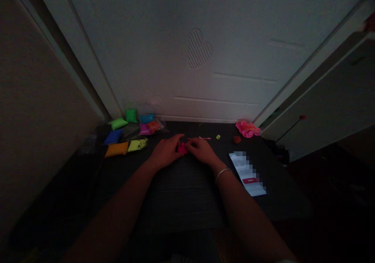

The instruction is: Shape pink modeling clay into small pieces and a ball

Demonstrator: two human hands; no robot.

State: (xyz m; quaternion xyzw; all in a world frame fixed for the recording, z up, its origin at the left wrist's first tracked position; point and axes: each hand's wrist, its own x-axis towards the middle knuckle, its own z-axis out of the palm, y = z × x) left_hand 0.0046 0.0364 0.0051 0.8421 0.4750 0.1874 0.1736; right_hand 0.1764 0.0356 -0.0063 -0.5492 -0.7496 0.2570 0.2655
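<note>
A small lump of bright pink-red modelling clay [182,149] sits between my two hands over the dark table. My left hand [166,151] curls around its left side, thumb and forefinger against it. From the right, my right hand [202,150], fingers pinched together, touches the clay's edge; a bracelet circles that wrist. Just beyond the right fingers lies a thin pink stick-like tool [206,138]. A tiny yellow bit of clay [218,137] and a reddish-brown lump [237,139] rest farther right. Dim light hides the finer shape of the clay.
Several soft coloured packets, including an orange packet [117,149] and a blue packet [113,137], lie at the left. A lit phone [247,174] lies right of my right forearm. A pink ruffled object [248,129] sits at the back right, before a white panel [164,52].
</note>
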